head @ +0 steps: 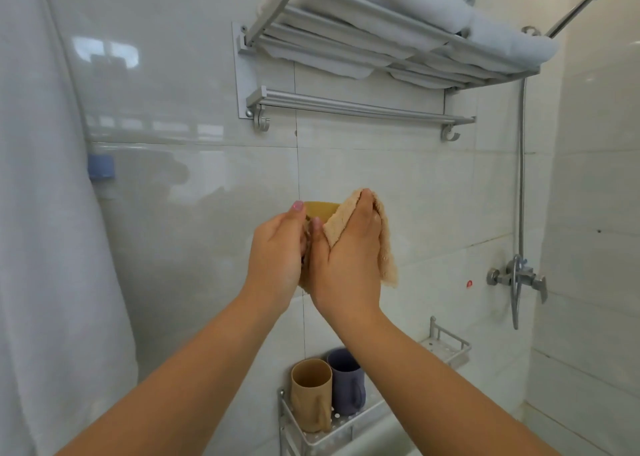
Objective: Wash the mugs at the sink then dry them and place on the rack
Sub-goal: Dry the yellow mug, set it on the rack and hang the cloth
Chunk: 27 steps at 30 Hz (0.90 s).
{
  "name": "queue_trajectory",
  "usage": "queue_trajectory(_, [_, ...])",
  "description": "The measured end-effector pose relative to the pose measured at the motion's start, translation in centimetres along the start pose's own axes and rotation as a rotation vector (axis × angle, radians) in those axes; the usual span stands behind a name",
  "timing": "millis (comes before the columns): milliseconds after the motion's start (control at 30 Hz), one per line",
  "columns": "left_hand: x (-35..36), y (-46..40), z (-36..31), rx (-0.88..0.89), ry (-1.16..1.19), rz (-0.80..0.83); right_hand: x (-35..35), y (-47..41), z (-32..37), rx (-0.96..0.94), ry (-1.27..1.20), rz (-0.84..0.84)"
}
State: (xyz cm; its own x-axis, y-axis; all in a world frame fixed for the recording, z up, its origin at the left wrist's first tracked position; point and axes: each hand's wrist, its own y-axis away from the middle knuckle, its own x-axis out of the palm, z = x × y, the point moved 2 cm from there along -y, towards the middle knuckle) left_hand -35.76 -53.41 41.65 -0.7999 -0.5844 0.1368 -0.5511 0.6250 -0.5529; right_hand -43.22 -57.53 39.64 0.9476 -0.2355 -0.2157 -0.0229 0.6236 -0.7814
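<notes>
Both hands are raised at the centre of the frame, in front of a white tiled wall (433,196). The left hand (277,251) is curled round a yellow mug (320,210), of which only the rim and upper wall show above the fingers; the rest is hidden behind the two hands. The right hand (346,265) grips a peach-coloured cloth (346,220), fingers bent over it, pressing it against the right side of the mug; a loose end of the cloth hangs down to the right of the wrist. At bottom centre, a perforated metal rack (332,435) fixed to the wall holds two mugs standing upright and touching: a tan mug (310,396) to the left and a purple mug (346,379) just behind and to the right, handle facing right. A second, smaller wire basket (450,345) sits on the wall at lower right. At the top of the frame, a metal towel shelf (363,33) carries folded white towels (450,9), with a rail beneath. A shower mixer tap (516,275) and hose are mounted at right. A white hanging fabric (45,248) fills the left edge.
</notes>
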Motion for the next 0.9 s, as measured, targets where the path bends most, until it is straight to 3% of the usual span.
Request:
queue_trajectory(133, [0.2,0.0,-0.9,0.025,0.025,0.052,-0.5,-1.6,-0.6,-0.002,-0.276,0.001])
queue_trajectory(233, [0.0,-0.2,-1.1,-0.010,0.062,0.059,-0.7,-3.0,-0.8,0.210,-0.514,0.120])
queue_trajectory(433, [-0.2,0.0,-0.3,-0.112,0.065,-0.016,-1.0,-2.9,-2.2,0.500,-0.709,0.319])
queue_trajectory(567, [0.5,0.4,1.0,-0.033,-0.003,-0.024,0.9,-1.0,-1.5,0.250,-0.325,0.024])
queue_trajectory(633, [0.9,0.6,1.0,-0.008,0.004,0.000,1.6,-0.8,-0.9,0.168,-0.234,-0.046])
queue_trajectory(767, [0.8,0.1,0.2,-0.011,0.058,0.058,1.2,-2.1,-1.3,0.110,-0.385,0.003])
queue_trajectory(900, [0.4,-0.2,0.0,-0.024,0.123,0.083,0.8,-4.0,-1.9,0.172,-0.525,0.182])
